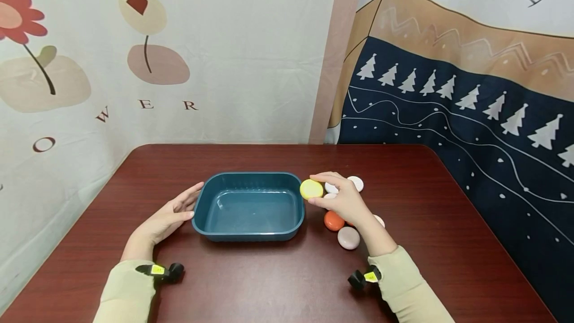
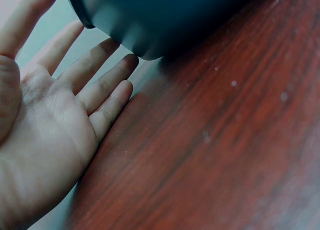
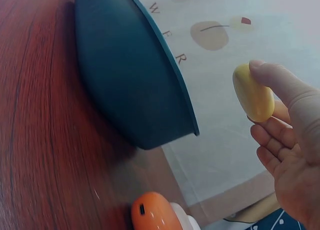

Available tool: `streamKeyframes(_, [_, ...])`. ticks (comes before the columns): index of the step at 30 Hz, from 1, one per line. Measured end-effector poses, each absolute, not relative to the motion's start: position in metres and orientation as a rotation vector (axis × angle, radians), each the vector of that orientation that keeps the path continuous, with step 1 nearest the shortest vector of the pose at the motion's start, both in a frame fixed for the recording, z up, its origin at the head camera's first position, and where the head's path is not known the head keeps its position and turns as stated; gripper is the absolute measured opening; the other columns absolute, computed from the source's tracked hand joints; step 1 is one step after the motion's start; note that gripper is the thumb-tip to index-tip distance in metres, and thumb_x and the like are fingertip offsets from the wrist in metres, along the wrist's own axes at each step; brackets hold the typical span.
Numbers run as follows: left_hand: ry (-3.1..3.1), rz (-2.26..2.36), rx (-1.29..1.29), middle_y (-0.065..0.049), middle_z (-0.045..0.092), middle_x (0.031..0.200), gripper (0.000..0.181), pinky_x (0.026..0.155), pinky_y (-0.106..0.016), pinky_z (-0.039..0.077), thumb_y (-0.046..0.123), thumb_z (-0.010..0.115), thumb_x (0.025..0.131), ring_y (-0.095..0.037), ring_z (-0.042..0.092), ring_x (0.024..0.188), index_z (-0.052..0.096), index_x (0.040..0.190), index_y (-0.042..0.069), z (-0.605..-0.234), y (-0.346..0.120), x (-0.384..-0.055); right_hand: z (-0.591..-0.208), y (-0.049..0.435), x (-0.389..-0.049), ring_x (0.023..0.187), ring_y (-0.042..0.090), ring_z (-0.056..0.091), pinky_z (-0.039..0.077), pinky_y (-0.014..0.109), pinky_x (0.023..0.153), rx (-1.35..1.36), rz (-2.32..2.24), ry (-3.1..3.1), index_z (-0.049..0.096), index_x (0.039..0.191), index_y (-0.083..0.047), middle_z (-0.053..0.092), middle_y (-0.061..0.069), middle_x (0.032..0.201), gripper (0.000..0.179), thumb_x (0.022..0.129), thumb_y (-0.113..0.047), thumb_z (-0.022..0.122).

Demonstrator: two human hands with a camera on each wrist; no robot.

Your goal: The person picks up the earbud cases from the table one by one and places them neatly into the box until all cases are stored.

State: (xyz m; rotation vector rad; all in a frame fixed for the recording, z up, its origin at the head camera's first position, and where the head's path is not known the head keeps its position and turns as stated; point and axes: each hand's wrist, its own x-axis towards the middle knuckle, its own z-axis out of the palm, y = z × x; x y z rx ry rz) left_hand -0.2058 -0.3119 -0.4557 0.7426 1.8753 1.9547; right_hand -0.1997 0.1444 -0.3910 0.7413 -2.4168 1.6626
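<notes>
A dark teal rectangular plastic basin [image 1: 253,216] stands on the table with nothing inside. My left hand [image 1: 168,218] is at its left side, fingers extended, fingertips right at the wall. In the left wrist view the palm [image 2: 45,120] faces the basin and holds nothing. My right hand [image 1: 345,201] pinches a yellow rounded disc [image 1: 311,189] between thumb and fingers, at the basin's right rim. The right wrist view shows this disc [image 3: 254,93] edge-on, smooth and thick, raised beside the basin wall [image 3: 125,69].
Right of the basin lie several similar discs: an orange one [image 1: 334,221], a greyish-beige one [image 1: 349,238] and white ones [image 1: 356,183], partly hidden by my right hand. The orange disc [image 3: 155,212] has a small dark slot. Printed cloths [image 1: 251,64] hang behind the dark red table [image 1: 269,283].
</notes>
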Motion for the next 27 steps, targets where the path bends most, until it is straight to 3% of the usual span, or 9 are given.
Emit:
streamKeyframes(10, [1.866, 1.951, 0.729, -0.001, 0.028, 0.152, 0.068, 0.1, -0.022, 0.036, -0.005, 0.047, 0.096, -0.003, 0.034, 0.132, 0.014, 0.154, 0.007, -0.458, -0.313, -0.205, -0.393, 0.119, -0.201, 0.114, 0.02, 0.053, 0.039, 0.052, 0.097, 0.767, 1.644, -2.422, 0.066, 0.121, -0.005, 0.063, 0.004, 0.12, 0.051, 0.074, -0.014, 0.084])
streamKeyframes(21, [1.898, 1.936, 0.744, -0.001, 0.027, 0.152, 0.067, 0.1, -0.021, 0.036, -0.005, 0.046, 0.096, -0.002, 0.033, 0.132, 0.013, 0.154, 0.007, -0.456, -0.312, -0.204, -0.404, 0.097, -0.201, 0.113, 0.015, 0.053, 0.044, 0.051, 0.093, 0.817, 1.65, -2.446, 0.067, 0.121, -0.011, 0.062, -0.004, 0.118, 0.051, 0.075, -0.025, 0.084])
streamKeyframes(27, [1.909, 1.937, 0.752, -0.001, 0.028, 0.151, 0.067, 0.1, -0.021, 0.037, -0.005, 0.046, 0.096, -0.001, 0.035, 0.131, 0.013, 0.153, 0.004, -0.455, -0.311, -0.204, -0.41, 0.089, -0.2, 0.112, 0.016, 0.052, 0.045, 0.048, 0.091, 0.836, 1.684, -2.456, 0.067, 0.121, -0.011, 0.062, -0.001, 0.118, 0.052, 0.073, -0.02, 0.085])
